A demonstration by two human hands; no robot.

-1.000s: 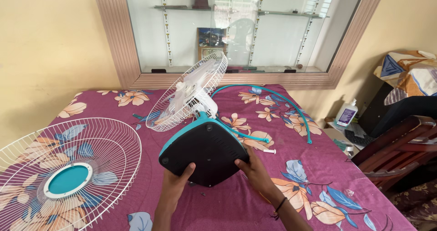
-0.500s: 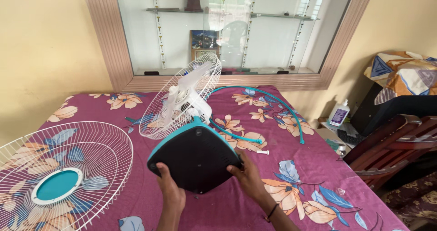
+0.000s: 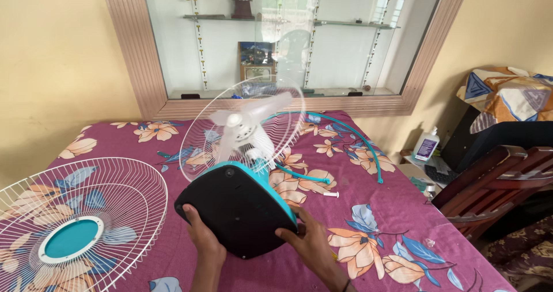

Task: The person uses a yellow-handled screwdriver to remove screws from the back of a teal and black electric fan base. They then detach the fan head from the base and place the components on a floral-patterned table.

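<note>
Fingers of both hands grip the fan base (image 3: 236, 208) edges; front grille (image 3: 78, 228) lies left.

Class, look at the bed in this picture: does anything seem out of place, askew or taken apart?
Yes. The fan is tipped over, its black underside facing the camera, gripped by the left hand and right hand. Its front grille lies detached at the left, and a teal rim ring and a small white peg lie loose on the bedspread.

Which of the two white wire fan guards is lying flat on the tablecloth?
The detached guard with the teal centre disc, at the left, lies flat. The other guard stands tilted on the fan body behind the blades.
</note>
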